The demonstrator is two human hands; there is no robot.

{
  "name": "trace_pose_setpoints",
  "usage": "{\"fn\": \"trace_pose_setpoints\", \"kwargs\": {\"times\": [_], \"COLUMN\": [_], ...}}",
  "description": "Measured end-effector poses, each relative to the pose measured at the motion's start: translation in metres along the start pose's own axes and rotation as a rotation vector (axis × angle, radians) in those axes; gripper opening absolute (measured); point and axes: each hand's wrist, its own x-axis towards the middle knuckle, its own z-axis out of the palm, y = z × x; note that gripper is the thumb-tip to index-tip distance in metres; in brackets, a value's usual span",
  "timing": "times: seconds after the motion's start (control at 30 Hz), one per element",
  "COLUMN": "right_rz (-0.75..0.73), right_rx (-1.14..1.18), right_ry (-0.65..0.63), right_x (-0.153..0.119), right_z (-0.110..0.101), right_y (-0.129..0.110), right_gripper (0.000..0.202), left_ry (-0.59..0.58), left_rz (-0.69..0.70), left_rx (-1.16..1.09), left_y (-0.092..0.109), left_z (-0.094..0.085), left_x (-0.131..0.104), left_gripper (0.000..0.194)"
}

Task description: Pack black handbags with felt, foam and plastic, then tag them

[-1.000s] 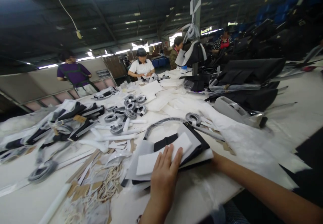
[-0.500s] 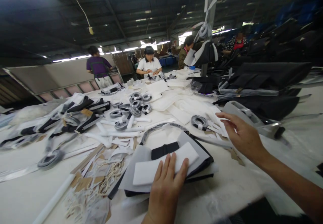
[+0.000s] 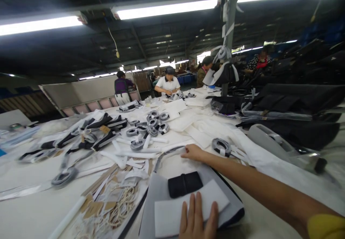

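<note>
The bag point(image 3: 239, 214) lies under the left hand point(image 3: 198, 215), which is spread flat, pressing a white pad point(image 3: 172, 214) without gripping. Ahead of it, the right hand point(image 3: 193, 152) has its fingers nearly together at the handle point(image 3: 165, 155); whether they pinch it, I cannot tell. The handle looks already wrapped and a grey sheet point(image 3: 155, 192) is laid; pad and sheet seem still unfastened.

Cords point(image 3: 125, 205) crowd the left hand's left, tubes point(image 3: 140, 155) the right hand's left. A coil point(image 3: 221, 146) sits just beyond the right wrist. Table point(image 3: 256, 219) shows beside the bag's right edge, below the right forearm.
</note>
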Motion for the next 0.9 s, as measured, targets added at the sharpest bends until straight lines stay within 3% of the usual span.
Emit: {"fn": "trace_pose_setpoints", "kwargs": {"times": [0.1, 0.2, 0.27, 0.37, 0.57, 0.73, 0.9], "right_rz": [0.027, -0.003, -0.047, -0.122, -0.219, -0.257, -0.377], "right_rx": [0.081, 0.218, 0.324, 0.485, 0.696, 0.682, 0.375], "right_ry": [-0.022, -0.033, -0.013, 0.033, 0.095, 0.133, 0.251], "right_x": [0.011, 0.010, 0.004, -0.011, -0.051, -0.095, -0.153], "right_z": [0.005, -0.003, -0.012, -0.030, -0.062, -0.074, -0.061], "right_y": [-0.002, 0.003, 0.008, 0.015, 0.012, -0.001, -0.001], "right_gripper": [0.028, 0.026, 0.024, 0.025, 0.039, 0.046, 0.034], "left_ry": [0.177, 0.239, 0.192, 0.031, -0.243, -0.286, -0.223], "left_rz": [-0.050, -0.088, -0.077, -0.057, -0.040, -0.044, -0.089], "left_rx": [0.013, 0.005, -0.001, -0.028, -0.088, -0.096, -0.145], "left_y": [0.004, 0.006, 0.006, 0.003, -0.002, 0.000, 0.001], "left_z": [0.019, 0.026, 0.022, 0.007, -0.020, -0.022, -0.019], "left_x": [-0.001, -0.001, -0.001, -0.001, 0.006, 0.007, 0.006], "left_gripper": [0.040, 0.038, 0.040, 0.044, 0.049, 0.050, 0.045]}}
